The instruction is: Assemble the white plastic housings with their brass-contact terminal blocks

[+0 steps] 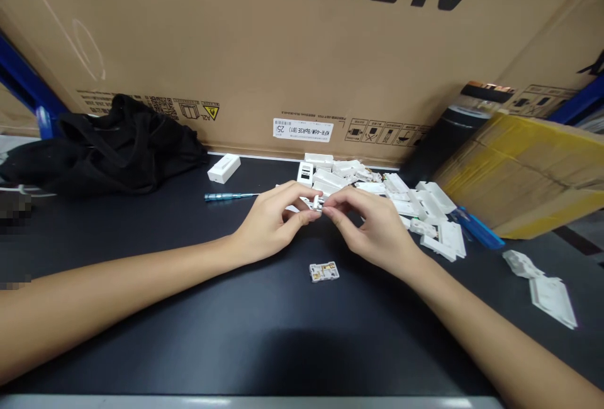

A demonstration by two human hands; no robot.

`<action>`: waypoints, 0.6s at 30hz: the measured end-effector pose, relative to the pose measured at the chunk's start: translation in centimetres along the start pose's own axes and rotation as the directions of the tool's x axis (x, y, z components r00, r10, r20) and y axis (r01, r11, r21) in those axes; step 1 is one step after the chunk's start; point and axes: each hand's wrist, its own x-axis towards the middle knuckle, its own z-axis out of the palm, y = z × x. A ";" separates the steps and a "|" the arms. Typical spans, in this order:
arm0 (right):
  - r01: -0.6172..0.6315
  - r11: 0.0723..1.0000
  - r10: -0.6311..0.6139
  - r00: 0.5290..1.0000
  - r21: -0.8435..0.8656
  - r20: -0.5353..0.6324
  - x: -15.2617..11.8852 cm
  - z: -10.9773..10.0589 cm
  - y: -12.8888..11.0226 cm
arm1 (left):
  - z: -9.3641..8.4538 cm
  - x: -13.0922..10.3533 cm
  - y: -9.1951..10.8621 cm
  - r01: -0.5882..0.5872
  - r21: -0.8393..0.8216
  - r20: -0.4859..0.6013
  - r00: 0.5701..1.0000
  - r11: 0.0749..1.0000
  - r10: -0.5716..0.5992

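Observation:
Between my two hands, over the middle of the dark table, is a small white plastic part (pixel 317 202). The thumb and fingers of my left hand (pixel 277 215) pinch it from the left. My right hand (pixel 372 223) has its thumb and forefinger closed on its right side. Below them a small white module with brass-coloured pieces (pixel 324 272) lies flat on the table (pixel 212 333). A blue screwdriver (pixel 230 196) lies left of my left hand, partly hidden behind it.
White casings (pixel 431 201) are heaped behind and right of my hands. A white box (pixel 224 168), black cloth (pixel 117 145), dark bottle (pixel 443 135), taped carton (pixel 528 173) and blue tool (pixel 481 228) surround the work area. Loose white pieces (pixel 552 299) lie far right.

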 end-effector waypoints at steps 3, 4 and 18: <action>-0.066 0.991 0.067 0.998 0.113 -0.003 -0.1 0.5 -0.2 | 0.1 -0.1 0.0 -0.049 0.011 -0.013 0.999 0.999 0.050; -0.103 0.981 0.103 0.995 0.164 0.006 -0.1 0.7 -0.3 | 0.1 -0.1 0.0 -0.081 0.024 -0.022 0.996 0.996 0.082; -0.280 0.874 0.277 0.959 0.397 0.065 0.2 0.7 -1.0 | 0.1 0.0 -0.7 0.009 -0.141 -0.019 1.000 0.990 -0.012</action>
